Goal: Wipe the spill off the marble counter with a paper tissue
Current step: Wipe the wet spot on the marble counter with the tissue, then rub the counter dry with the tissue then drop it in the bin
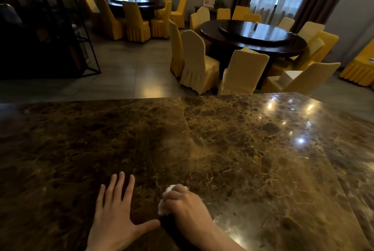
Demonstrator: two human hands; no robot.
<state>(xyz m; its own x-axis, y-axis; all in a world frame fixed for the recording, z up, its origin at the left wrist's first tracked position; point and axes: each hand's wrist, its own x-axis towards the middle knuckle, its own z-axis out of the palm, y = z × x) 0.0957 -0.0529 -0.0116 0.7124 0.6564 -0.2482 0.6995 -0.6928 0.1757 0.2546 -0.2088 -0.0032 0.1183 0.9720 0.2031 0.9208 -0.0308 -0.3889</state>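
Note:
The brown marble counter (253,149) fills the lower half of the view. My right hand (186,204) presses a crumpled white paper tissue (165,200) onto the stone near the front edge; the tissue shows only past my fingers on the left. A pale smeared streak (194,149) runs across the counter beyond that hand. My left hand (116,214) lies flat on the marble beside it, fingers spread, holding nothing, its thumb almost touching my right wrist.
Past the counter's far edge is a dining room: a dark round table (255,37) ringed by yellow-covered chairs (196,62), a second such table (131,2) further back, and a black metal shelf frame (60,28) at the left.

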